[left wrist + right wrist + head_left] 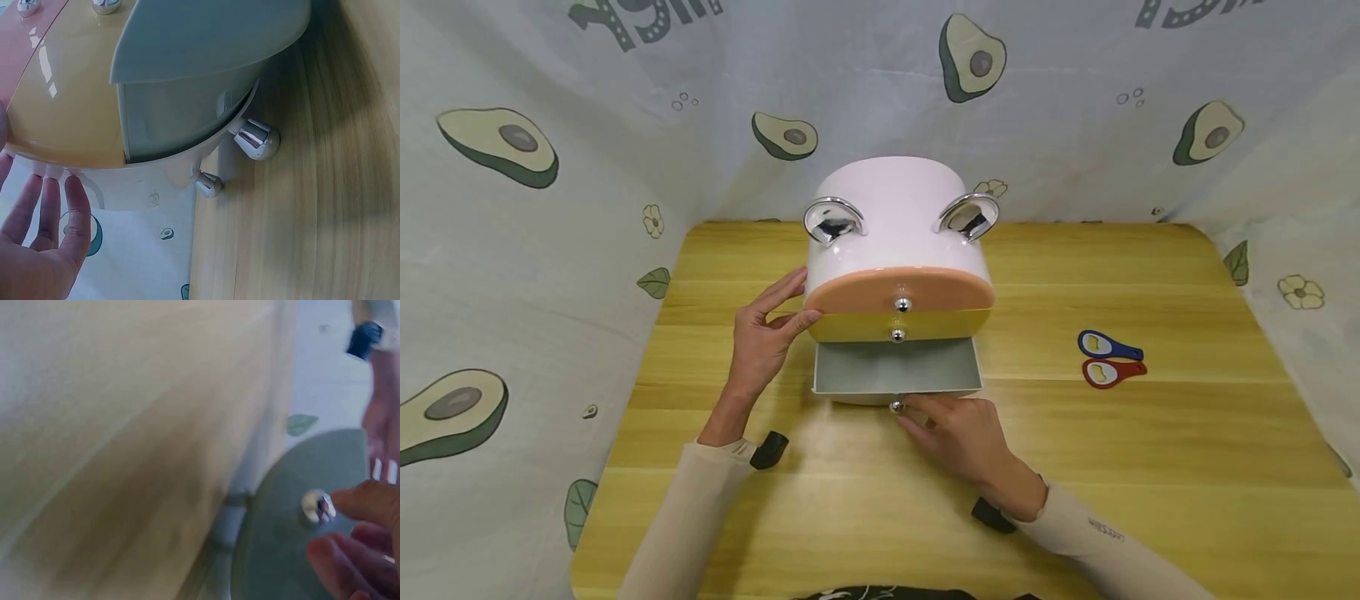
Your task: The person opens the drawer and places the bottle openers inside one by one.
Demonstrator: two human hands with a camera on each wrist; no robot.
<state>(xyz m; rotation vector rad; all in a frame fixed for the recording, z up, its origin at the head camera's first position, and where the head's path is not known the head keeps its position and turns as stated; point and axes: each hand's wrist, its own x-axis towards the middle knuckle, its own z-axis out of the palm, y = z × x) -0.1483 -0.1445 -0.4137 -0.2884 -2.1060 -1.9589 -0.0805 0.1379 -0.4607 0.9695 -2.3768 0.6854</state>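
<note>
A white rounded drawer box (895, 179) with silver ear-shaped pieces on top stands on the table. Its orange drawer (857, 292) and yellow drawer (850, 327) are closed, while the grey-green bottom drawer (895, 367) is pulled out and looks bare inside. My left hand (760, 346) steadies the box's left side, thumb at the front edge and fingers (76, 215) nearly straight against the wall. With bent fingers my right hand (966, 433) pinches the bottom drawer's silver knob (317, 506); the contact is partly blurred in the right wrist view.
On the table to the right lie a blue bottle opener (1127, 351) and a red bottle opener (1127, 372), side by side. Silver feet (256, 140) hold the box up off the wooden table (1195, 467). An avocado-print cloth (865, 92) hangs behind and at both sides.
</note>
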